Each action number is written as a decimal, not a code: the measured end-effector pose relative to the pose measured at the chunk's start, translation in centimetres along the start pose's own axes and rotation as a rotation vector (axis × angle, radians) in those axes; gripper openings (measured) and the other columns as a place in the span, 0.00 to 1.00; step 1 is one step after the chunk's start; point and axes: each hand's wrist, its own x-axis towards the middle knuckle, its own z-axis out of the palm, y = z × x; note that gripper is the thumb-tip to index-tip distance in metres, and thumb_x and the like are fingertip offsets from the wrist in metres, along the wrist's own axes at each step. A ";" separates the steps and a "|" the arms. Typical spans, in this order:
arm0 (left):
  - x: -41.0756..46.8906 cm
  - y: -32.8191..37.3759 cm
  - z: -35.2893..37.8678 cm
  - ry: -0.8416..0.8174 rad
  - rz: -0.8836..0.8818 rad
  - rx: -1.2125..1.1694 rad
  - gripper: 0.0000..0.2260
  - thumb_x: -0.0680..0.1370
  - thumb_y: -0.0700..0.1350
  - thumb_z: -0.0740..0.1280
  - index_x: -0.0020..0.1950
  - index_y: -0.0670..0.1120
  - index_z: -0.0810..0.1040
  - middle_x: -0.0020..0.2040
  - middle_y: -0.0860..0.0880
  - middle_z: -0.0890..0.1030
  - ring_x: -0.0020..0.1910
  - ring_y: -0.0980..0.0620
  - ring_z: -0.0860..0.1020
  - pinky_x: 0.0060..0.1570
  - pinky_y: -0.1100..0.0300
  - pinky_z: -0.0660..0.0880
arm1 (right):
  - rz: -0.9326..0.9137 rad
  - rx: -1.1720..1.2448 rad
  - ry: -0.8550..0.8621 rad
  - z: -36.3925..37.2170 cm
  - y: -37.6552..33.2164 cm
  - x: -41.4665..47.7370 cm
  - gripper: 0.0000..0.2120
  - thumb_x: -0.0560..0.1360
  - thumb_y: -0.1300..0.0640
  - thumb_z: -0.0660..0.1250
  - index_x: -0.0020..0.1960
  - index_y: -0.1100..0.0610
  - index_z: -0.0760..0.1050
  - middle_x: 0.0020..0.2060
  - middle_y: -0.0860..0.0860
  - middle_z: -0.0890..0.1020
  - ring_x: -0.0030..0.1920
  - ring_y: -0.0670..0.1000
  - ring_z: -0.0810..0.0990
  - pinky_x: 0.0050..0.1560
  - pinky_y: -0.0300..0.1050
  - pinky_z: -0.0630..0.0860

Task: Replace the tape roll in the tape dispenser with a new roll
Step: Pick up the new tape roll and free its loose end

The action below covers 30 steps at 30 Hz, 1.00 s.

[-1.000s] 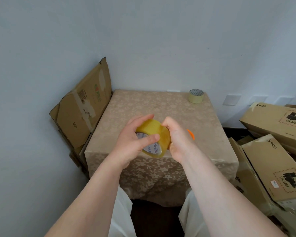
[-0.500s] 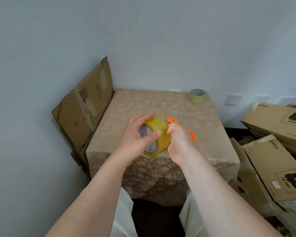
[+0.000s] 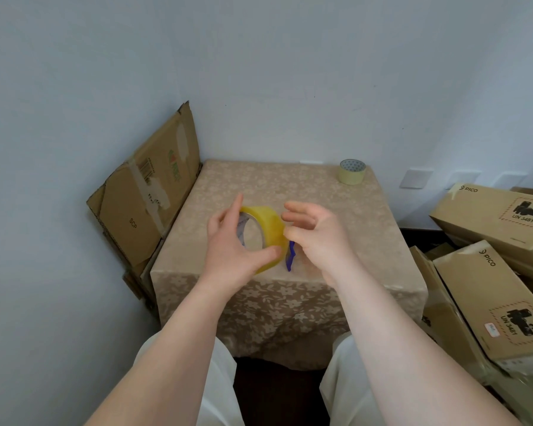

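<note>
My left hand (image 3: 234, 244) grips a yellow tape roll (image 3: 266, 229) upright above the middle of the table, thumb on its lower rim and fingers behind it. Just right of the roll, my right hand (image 3: 316, 238) hovers with its fingers curled and apart, and its thumb tip touches the roll's right rim. A small blue piece of the tape dispenser (image 3: 290, 256) shows between the roll and my right palm, against the roll's side. The remainder of the dispenser is hidden. A second, pale tape roll (image 3: 352, 172) stands at the table's far right corner.
The table (image 3: 290, 186) wears a beige flowered cloth and stands in a wall corner. Flattened cardboard (image 3: 148, 192) leans on the wall at its left. Stacked cardboard boxes (image 3: 493, 272) crowd its right side. My knees are at the near edge.
My right hand has loosened from a closed grip to spread, curled fingers. The orange part seen beside it is gone from sight and a blue piece shows instead. The roll has turned more edge-on.
</note>
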 end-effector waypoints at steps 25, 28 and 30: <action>-0.3 0.5 -0.5 -0.075 0.086 0.068 0.46 0.62 0.43 0.79 0.74 0.59 0.60 0.67 0.57 0.61 0.62 0.61 0.65 0.58 0.66 0.62 | -0.205 -0.524 -0.046 -1.6 -1.6 0.1 0.21 0.61 0.61 0.69 0.49 0.43 0.70 0.31 0.46 0.82 0.35 0.46 0.80 0.43 0.53 0.80; -0.3 0.3 -0.3 -0.077 0.062 0.068 0.46 0.62 0.44 0.78 0.74 0.60 0.60 0.68 0.57 0.61 0.63 0.60 0.64 0.60 0.62 0.63 | -0.178 -0.497 -0.055 -1.6 -1.7 0.1 0.19 0.61 0.62 0.69 0.46 0.45 0.70 0.31 0.47 0.82 0.33 0.47 0.79 0.39 0.50 0.79; -0.2 0.1 -0.1 -0.060 0.038 0.052 0.45 0.63 0.44 0.77 0.74 0.60 0.59 0.68 0.56 0.61 0.63 0.60 0.63 0.61 0.60 0.64 | -0.128 -0.402 -0.095 -1.7 -1.7 0.0 0.18 0.61 0.63 0.69 0.45 0.47 0.70 0.32 0.49 0.82 0.30 0.48 0.76 0.31 0.45 0.74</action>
